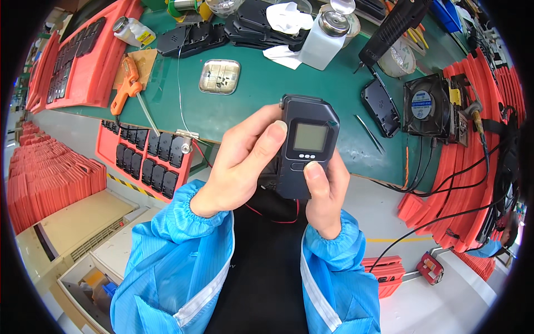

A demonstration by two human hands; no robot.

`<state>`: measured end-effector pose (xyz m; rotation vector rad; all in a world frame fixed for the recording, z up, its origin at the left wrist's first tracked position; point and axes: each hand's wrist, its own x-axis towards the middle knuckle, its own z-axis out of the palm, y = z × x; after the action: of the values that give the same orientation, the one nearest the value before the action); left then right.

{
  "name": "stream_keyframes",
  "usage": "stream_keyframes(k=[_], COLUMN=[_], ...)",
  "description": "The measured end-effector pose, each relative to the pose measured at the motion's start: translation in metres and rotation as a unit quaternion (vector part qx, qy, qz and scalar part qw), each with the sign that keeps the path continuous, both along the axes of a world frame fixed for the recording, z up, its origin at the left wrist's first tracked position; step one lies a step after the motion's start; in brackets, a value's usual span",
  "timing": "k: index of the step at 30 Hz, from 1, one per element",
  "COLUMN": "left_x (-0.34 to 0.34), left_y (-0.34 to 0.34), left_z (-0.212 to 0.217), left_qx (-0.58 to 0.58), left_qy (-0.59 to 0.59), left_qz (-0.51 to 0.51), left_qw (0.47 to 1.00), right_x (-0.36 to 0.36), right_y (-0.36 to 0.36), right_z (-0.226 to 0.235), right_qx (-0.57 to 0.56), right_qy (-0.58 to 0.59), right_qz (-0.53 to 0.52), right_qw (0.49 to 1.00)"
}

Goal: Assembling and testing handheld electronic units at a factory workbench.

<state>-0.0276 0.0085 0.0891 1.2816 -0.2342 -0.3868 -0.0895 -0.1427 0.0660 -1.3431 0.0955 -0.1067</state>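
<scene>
A black handheld meter with a small grey screen and a few light buttons is held upright between my two hands, in front of the table's near edge. My left hand is closed on its left side, the thumb lying along the edge beside the screen. On the other side my right hand wraps round the lower part, with its thumb on the front below the buttons. The meter's back and the fingers behind it are hidden. Blue elastic-cuffed sleeves cover both forearms.
On the green table lie a small metal tray with tiny parts, an orange glue gun, tweezers and a black shell. A white pump bottle stands behind. A black fan and red trays are at right.
</scene>
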Motion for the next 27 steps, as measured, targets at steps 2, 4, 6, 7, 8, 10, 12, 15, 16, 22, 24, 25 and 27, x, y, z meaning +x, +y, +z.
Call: stream_keyframes(k=[2, 4, 6, 7, 8, 10, 12, 15, 16, 22, 24, 25, 27], left_x=[0.000, -0.001, -0.001, -0.001, -0.001, -0.002, -0.004, -0.005, -0.005, -0.003, -0.003, -0.002, -0.002], left_y=[0.001, 0.001, 0.002, 0.001, 0.001, 0.001, -0.001, -0.003, -0.003, -0.002, -0.002, -0.002, -0.004], left_z=[0.000, -0.001, -0.001, -0.001, -0.001, -0.001, 0.001, 0.003, 0.003, 0.002, 0.002, 0.002, 0.001], left_qx=[0.009, 0.010, 0.012, 0.012, 0.015, 0.020, 0.014, 0.000, -0.003, -0.008, -0.006, -0.005, -0.004], left_qy=[-0.010, -0.011, -0.012, -0.013, -0.012, -0.009, -0.008, -0.005, -0.011, -0.010, -0.008, -0.007, -0.007], left_qz=[-0.004, -0.004, -0.005, -0.006, -0.005, -0.004, 0.003, 0.021, 0.014, 0.006, 0.004, 0.001, -0.003], left_qw=[1.000, 1.000, 1.000, 1.000, 1.000, 1.000, 1.000, 1.000, 1.000, 1.000, 1.000, 1.000, 1.000], right_x=[-0.001, -0.002, -0.003, -0.003, -0.003, -0.005, -0.005, -0.004, -0.004, -0.008, -0.009, -0.009, -0.009], right_y=[0.001, 0.001, 0.000, -0.001, -0.002, -0.003, -0.003, -0.002, -0.003, -0.002, -0.005, -0.007, -0.010], right_z=[0.001, 0.002, 0.002, 0.002, 0.002, 0.001, 0.000, 0.000, 0.000, 0.004, 0.003, 0.002, 0.003], right_qx=[0.009, 0.006, 0.001, 0.001, 0.001, 0.000, 0.001, 0.001, 0.005, -0.020, -0.023, -0.026, -0.030], right_qy=[0.007, 0.005, 0.003, 0.003, 0.005, 0.010, 0.010, 0.008, 0.009, 0.013, 0.020, 0.026, 0.031], right_qz=[-0.002, -0.001, 0.001, 0.001, 0.003, 0.008, 0.008, 0.012, 0.011, 0.023, 0.032, 0.039, 0.046], right_qw=[1.000, 1.000, 1.000, 1.000, 1.000, 1.000, 1.000, 1.000, 1.000, 0.999, 0.999, 0.999, 0.998])
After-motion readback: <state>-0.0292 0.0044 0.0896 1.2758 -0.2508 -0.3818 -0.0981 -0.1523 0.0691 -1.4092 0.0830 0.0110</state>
